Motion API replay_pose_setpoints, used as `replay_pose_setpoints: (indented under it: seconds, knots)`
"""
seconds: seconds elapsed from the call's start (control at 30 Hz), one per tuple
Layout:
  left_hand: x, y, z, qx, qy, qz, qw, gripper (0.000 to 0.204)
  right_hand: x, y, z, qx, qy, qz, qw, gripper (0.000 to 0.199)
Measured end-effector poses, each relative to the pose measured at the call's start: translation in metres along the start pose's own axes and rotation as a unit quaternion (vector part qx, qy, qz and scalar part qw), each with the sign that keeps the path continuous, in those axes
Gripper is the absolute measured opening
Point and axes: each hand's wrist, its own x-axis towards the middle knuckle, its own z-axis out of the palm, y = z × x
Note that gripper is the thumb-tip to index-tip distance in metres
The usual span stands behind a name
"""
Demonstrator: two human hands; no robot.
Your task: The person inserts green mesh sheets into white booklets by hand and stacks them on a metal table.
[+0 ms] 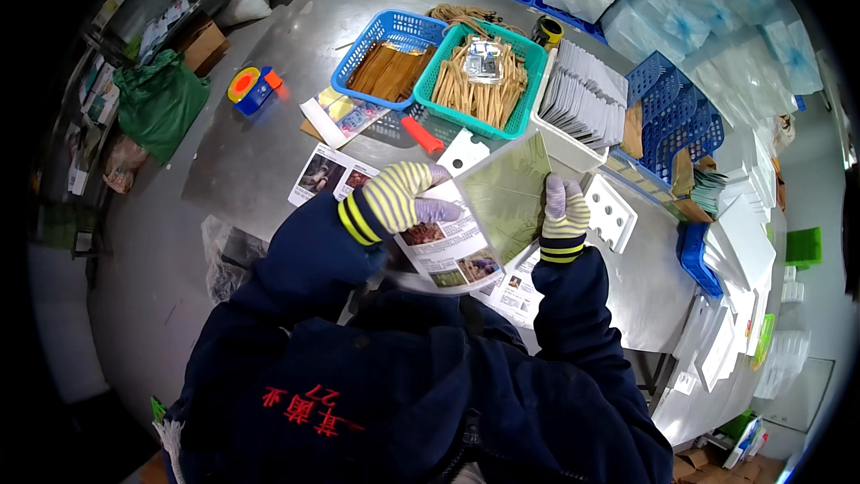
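Observation:
Both my hands wear striped knit gloves with lavender fingers. My left hand (408, 197) pinches the upper edge of a printed leaflet (439, 255) with photos, which hangs close to my chest. My right hand (564, 208) grips the right edge of a flat green sheet or pouch (509, 193) with a leaf pattern; it looks glossy, and I cannot tell which it is. The green piece stands tilted beside the leaflet, its left edge against it. Under and around them lie another photo leaflet (324, 172) and more printed paper (521, 291) on the metal table (246, 181).
Beyond my hands stand a blue basket (345, 81) of brown strips and a teal basket (535, 81) of tan twine bundles. A tape dispenser (253, 90) sits far left. To the right are stacked white cards (587, 94), a blue crate (672, 108) and a white holed block (611, 212).

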Motion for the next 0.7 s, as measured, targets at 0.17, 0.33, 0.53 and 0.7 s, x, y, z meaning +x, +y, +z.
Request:
replay_pose_setpoints:
  seconds: [0.17,0.33,0.53,0.7]
  knots:
    - [-0.002,0.012,0.019,0.082,0.059,0.120,0.988,0.050,-0.042,0.049,0.028,0.132,-0.341,0.227,0.903,0.037]
    - [0.005,0.005,0.019,0.033,-0.030,-0.025,0.999,0.064,-0.085,0.020,0.066,0.483,-0.346,0.487,0.640,0.043]
    - [-0.002,0.001,0.005,0.012,0.039,0.021,0.999,0.029,-0.035,-0.013,0.035,0.368,-0.378,0.369,0.765,0.047]
    - [0.017,-0.015,0.000,0.059,0.089,0.043,0.993,0.030,-0.029,-0.002,0.000,-0.179,-0.449,0.030,0.875,0.030]
